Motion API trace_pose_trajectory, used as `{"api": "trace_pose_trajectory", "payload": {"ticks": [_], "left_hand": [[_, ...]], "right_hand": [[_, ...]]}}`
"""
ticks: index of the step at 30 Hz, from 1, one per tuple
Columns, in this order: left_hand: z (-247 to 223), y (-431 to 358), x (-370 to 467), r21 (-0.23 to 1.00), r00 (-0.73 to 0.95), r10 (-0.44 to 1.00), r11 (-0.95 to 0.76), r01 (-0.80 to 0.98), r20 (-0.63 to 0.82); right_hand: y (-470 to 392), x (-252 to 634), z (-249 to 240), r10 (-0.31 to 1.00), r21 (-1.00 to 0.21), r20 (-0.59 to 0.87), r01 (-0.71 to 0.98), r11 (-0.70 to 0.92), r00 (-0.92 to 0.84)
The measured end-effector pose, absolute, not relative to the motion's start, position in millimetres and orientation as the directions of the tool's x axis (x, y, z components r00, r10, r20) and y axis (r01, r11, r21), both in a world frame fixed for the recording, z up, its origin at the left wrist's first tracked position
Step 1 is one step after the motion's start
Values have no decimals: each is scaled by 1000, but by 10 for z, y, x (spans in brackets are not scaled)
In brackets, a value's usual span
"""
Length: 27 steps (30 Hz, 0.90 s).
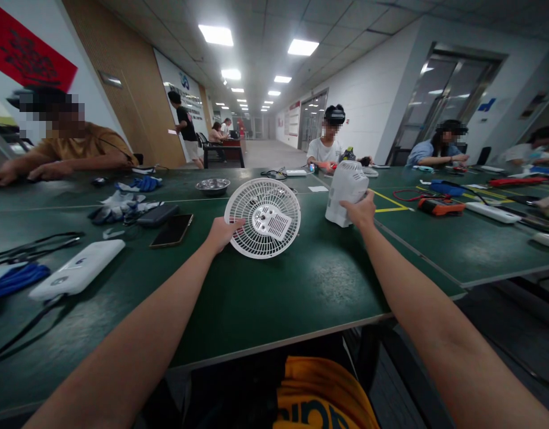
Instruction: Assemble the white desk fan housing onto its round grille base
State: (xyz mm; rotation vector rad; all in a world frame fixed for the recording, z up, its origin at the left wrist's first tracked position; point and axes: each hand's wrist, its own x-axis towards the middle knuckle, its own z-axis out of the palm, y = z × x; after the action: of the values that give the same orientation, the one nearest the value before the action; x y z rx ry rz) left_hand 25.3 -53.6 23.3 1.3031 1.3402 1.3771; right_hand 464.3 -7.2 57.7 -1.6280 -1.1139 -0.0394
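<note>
A round white fan grille stands tilted above the green table, its slotted hub plate facing me. My left hand grips the grille's left rim, thumb over the ribs. To the right, a white plastic housing with vent slots, which looks like a fan's body, is upright at the table surface. My right hand is closed on its right side, thumb toward me. The far fingers of both hands are hidden behind these parts. The grille and the housing are apart from each other.
On the green table lie a phone, a white power bank, a dark case and gloves. A metal bowl sits farther back. An orange multimeter lies right. Several people sit around.
</note>
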Motion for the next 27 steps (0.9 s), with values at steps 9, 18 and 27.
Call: {"api": "trace_pose_trajectory", "payload": {"ticks": [9, 18, 27], "left_hand": [[214, -520, 261, 984, -169, 973, -136, 117, 155], [202, -510, 257, 983, -169, 973, -138, 123, 158], [226, -531, 239, 982, -141, 977, -139, 130, 158]], "right_hand": [[23, 4691, 558, 532, -697, 671, 683, 217, 516], [39, 4708, 572, 546, -716, 684, 587, 378, 484], [-25, 4700, 587, 517, -637, 740, 696, 331, 431]]}}
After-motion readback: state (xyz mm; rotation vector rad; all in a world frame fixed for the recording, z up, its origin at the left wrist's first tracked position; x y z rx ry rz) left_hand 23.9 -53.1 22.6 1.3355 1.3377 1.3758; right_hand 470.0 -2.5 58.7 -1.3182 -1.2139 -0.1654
